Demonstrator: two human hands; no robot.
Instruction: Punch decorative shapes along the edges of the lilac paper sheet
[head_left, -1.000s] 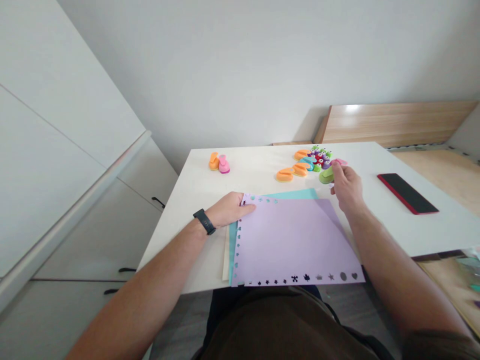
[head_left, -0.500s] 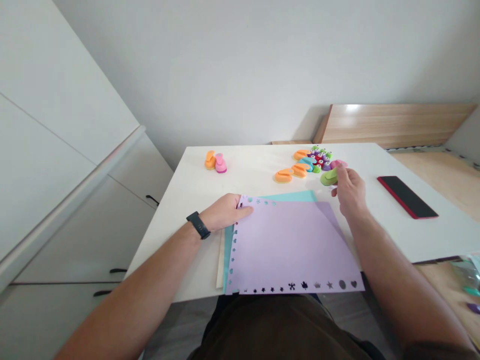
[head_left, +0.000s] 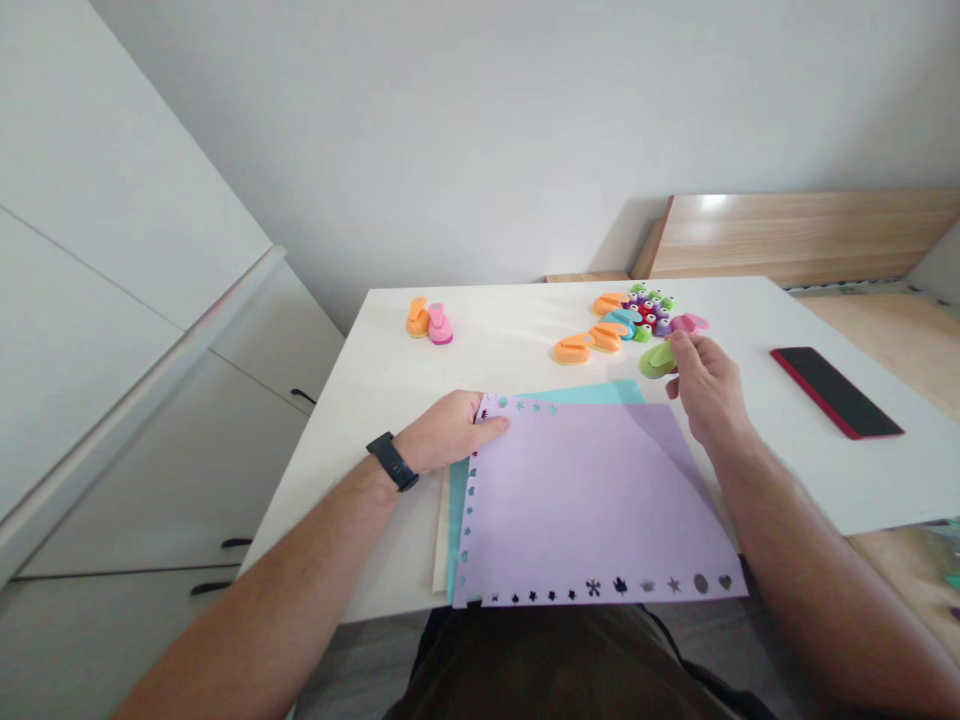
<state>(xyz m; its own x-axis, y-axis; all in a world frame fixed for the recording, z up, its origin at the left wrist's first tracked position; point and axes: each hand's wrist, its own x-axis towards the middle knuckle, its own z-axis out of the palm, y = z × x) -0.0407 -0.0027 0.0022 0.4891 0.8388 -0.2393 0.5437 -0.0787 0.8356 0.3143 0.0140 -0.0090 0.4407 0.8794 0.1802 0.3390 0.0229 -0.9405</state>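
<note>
Lilac punched paper (head_left: pixel 592 510) lies under left hand (head_left: pixel 448 432), near right hand (head_left: pixel 706 385).

A black rubber fitness band (head_left: pixel 392 461) with a flat face circles the left wrist (head_left: pixel 411 450) — the forearms (head_left: pixel 255 565) are bare — and a dark brown shirt (head_left: pixel 555 675) sits at 6 o'clock.

A black smartphone in a red case (head_left: pixel 836 392) lying face up on a white table (head_left: pixel 840 490), white cabinets (head_left: pixel 142 450) with black handles (head_left: pixel 304 396) to the left, a light wooden board (head_left: pixel 795 238) beyond the table, a plain pale grey wall (head_left: pixel 450 130) behind
</note>
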